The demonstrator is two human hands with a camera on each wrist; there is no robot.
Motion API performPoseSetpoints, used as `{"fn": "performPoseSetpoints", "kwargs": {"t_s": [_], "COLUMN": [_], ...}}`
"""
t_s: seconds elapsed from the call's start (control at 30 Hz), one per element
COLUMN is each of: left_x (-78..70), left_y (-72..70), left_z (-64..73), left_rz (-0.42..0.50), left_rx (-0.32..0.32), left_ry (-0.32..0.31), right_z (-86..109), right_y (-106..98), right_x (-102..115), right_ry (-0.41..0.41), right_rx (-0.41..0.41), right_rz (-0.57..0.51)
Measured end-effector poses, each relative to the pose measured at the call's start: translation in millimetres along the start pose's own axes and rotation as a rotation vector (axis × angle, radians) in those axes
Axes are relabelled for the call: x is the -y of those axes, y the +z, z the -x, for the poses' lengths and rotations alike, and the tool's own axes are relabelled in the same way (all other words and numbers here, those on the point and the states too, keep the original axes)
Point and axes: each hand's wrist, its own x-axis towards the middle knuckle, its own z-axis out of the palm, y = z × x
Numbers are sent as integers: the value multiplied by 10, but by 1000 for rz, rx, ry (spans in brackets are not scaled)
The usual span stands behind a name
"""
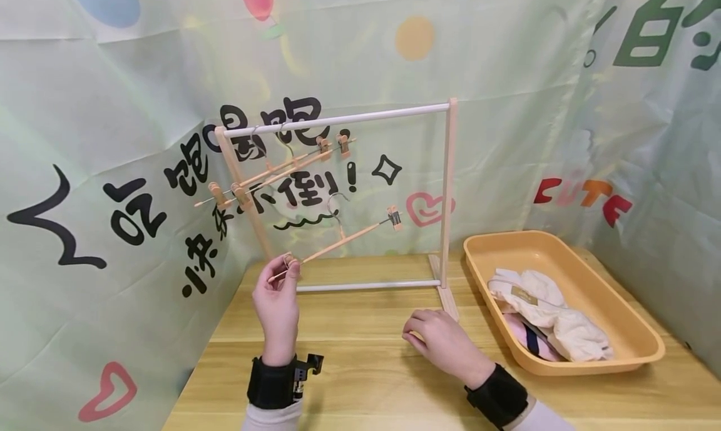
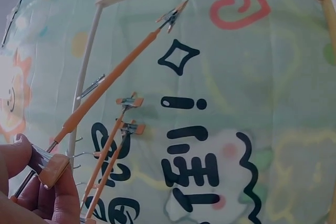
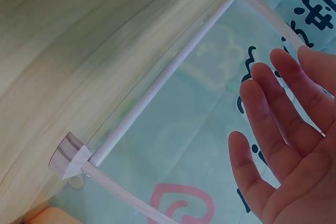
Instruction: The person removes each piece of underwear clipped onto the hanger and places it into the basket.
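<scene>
My left hand (image 1: 280, 299) pinches one end of a wooden clip hanger (image 1: 352, 236) at its clip, and the hanger slants up to the right in front of the rack. In the left wrist view, thumb and fingers grip the near clip (image 2: 54, 170), while the far clip (image 2: 172, 17) sits at the other end. The hanger's metal hook (image 1: 333, 207) points upward, below the rack's top rail. Above the table my right hand (image 1: 442, 343) holds nothing, its fingers loosely bent. Two more clip hangers (image 1: 304, 162) hang from the left part of the white top rail (image 1: 349, 116).
The rack's right post (image 1: 447, 193) stands on the wooden table (image 1: 349, 368). To the right, an orange tray (image 1: 625, 318) holds a cream cloth item (image 1: 574, 324) and a pink one (image 1: 532, 337). A printed curtain (image 1: 507, 55) closes off the back and sides.
</scene>
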Motion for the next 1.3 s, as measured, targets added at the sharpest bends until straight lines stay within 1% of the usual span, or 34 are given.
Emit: {"fn": "performPoseSetpoints", "kwargs": {"t_s": [0.13, 0.3, 0.5, 0.8, 0.97, 1.17, 1.3], "left_x": [-66, -175, -288, -442, -522, -619, -700], "left_y": [8, 24, 61, 176, 251, 326, 387], "left_z": [-64, -179, -316, -505, -599, -750, -847], "left_rz": [-3, -22, -55, -15, -21, 2, 10], "left_rx": [1, -13, -27, -44, -57, -63, -61], "left_ry": [15, 62, 102, 156, 171, 160, 185], "right_z": [11, 10, 9, 20, 32, 32, 27], "right_y": [7, 19, 23, 39, 45, 47, 45], "right_x": [-13, -31, -37, -38, -41, -48, -56], "right_ry": [1, -6, -13, -18, -20, -23, -27], "right_rx": [-6, -12, -9, -14, -15, -23, -31], "right_rz": [-3, -8, -5, 5, 4, -3, -4]}}
